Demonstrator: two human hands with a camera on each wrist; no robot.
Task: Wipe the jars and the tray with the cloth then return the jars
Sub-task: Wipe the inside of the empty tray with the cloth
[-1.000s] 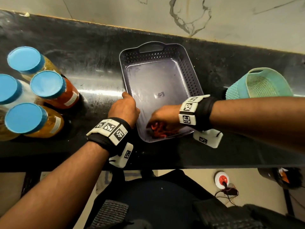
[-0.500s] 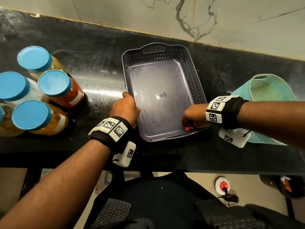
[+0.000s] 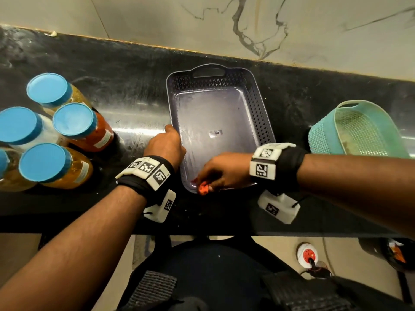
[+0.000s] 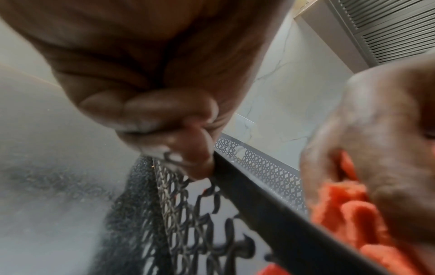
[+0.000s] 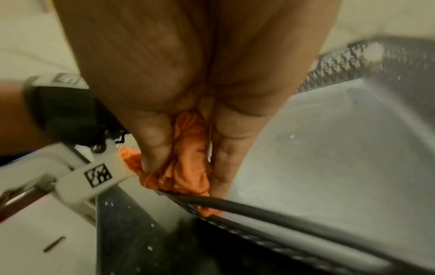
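A dark grey tray [image 3: 260, 113] with perforated walls sits mid-counter with nothing in it but my right hand and the cloth. My left hand [image 3: 166, 147] grips its left rim [image 4: 247, 195], fingers curled over the edge. My right hand [image 3: 222, 171] holds a bunched orange cloth [image 3: 203, 189] against the tray's near-left corner; the cloth [image 5: 188, 160] is pinched between thumb and fingers at the rim. Several jars with blue lids stand at the left: a red-filled one [image 3: 80, 126], an amber one [image 3: 51, 164], a white one [image 3: 20, 126] and another at the back [image 3: 50, 90].
A teal perforated basket [image 3: 357, 129] stands at the right of the black counter [image 3: 134, 70]. A marble wall runs behind. The counter's front edge lies just below my wrists, with the floor and a red socket [image 3: 308, 254] beneath.
My right hand with the cloth has swept from the tray's near-right corner back leftwards to the near-left corner. The left hand has kept its hold on the left rim.
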